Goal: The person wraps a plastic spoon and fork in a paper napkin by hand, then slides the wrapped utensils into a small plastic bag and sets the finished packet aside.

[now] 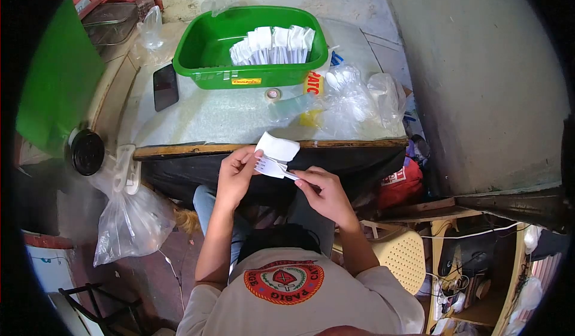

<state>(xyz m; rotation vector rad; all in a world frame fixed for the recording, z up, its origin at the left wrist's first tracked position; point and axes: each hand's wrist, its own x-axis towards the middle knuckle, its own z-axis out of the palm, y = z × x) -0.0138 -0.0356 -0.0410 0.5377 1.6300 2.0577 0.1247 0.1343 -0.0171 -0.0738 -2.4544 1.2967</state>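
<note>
My left hand [238,171] pinches a white paper napkin [277,147] just past the table's front edge, its fingers also at the tines of a white plastic fork [271,168]. The fork lies slantwise against the napkin's lower part. Its handle end is between the thumb and fingers of my right hand [323,193]. Beyond my hands, a green basin [221,75] stands on the table. Several napkin-wrapped utensils [272,45] line its right side, their white handles toward me.
On the table [209,120] are a black phone [166,87], a tape roll [273,94] and clear plastic bags [353,105] with white spoons [340,77]. A plastic bag [135,225] hangs at the left. A grey wall [479,84] borders the right side.
</note>
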